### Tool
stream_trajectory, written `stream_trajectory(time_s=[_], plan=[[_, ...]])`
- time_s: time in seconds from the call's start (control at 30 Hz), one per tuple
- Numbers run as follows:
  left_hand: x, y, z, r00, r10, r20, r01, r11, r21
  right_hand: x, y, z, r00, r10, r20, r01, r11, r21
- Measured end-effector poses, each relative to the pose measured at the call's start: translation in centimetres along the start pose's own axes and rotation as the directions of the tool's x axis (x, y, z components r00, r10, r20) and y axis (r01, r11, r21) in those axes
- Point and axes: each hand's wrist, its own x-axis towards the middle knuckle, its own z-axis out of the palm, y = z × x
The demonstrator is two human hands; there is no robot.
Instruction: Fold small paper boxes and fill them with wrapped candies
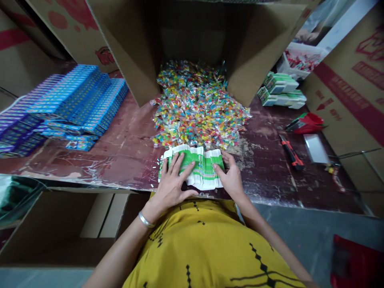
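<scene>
A fanned row of green and white flat cartons (196, 170) lies at the table's front edge, near my body. Flat across the left part of that row rests my left hand (171, 180), fingers spread and thumb pointing right. My right hand (232, 176) grips the row's right end, its thumb over the top and its fingers around the outer edge. Just behind the cartons spreads a heap of small clear packets with colourful candies (198, 108), spilling from a large open cardboard box (120, 48).
Stacks of blue boxes (81, 100) and purple boxes (21, 120) stand left. At right are green and white bundles (282, 92), a white bin (303, 60), a red and black tool (307, 123) and a box cutter (291, 152). An open carton (60, 228) sits below, left.
</scene>
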Motion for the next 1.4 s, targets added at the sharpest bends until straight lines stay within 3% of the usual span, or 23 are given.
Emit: stream_trajectory(time_s=[0.13, 0.27, 0.4, 0.6, 0.7, 0.83, 1.07, 1.2, 1.3, 1.4], plan=[[0.2, 1.2, 0.7, 1.0, -0.006, -0.013, 0.007, 0.999, 0.031, 0.0, 0.1, 0.3, 0.999, 0.04, 0.017, -0.04, 0.999, 0.015], [0.8, 2.3, 1.5, 0.999, -0.033, -0.013, 0.034, 0.997, 0.069, 0.7, 0.5, -0.1, 0.999, 0.006, -0.037, -0.006, 1.0, -0.002], [1.0, 2.7, 0.5, 0.997, -0.065, 0.046, 0.059, 0.991, 0.12, 1.5, 1.5, -1.7, 0.999, -0.023, -0.029, 0.022, 0.998, -0.052], [0.2, 1.1, -0.9, 0.994, -0.024, 0.103, 0.005, 0.984, 0.181, 1.4, 2.7, -3.5, 0.998, -0.06, -0.016, 0.057, 0.99, -0.128], [-0.4, 0.0, -0.8, 0.99, 0.024, 0.137, -0.049, 0.983, 0.179, 1.7, 3.2, -3.7, 0.999, -0.051, -0.005, 0.05, 0.993, -0.107], [-0.6, -0.6, -1.2, 0.994, 0.017, 0.112, -0.035, 0.986, 0.163, 2.3, 3.8, -3.6, 0.999, -0.032, 0.013, 0.033, 0.998, -0.061], [2.9, 2.6, -2.0, 0.974, 0.172, 0.149, -0.188, 0.977, 0.099, 3.2, 4.0, -3.5, 0.999, -0.011, 0.03, 0.011, 1.0, -0.003], [4.8, 4.6, -0.8, 0.926, 0.349, 0.145, -0.368, 0.92, 0.136, 3.5, 3.5, -3.6, 0.999, -0.036, 0.03, 0.036, 0.999, 0.011], [5.0, 4.6, 0.9, 0.943, 0.314, 0.11, -0.33, 0.923, 0.198, 3.2, 3.2, -3.9, 0.998, -0.056, 0.022, 0.056, 0.998, -0.009], [5.0, 3.8, 1.9, 0.941, 0.337, 0.041, -0.336, 0.911, 0.237, 3.5, 2.9, -4.9, 0.993, -0.072, 0.092, 0.077, 0.995, -0.059]])
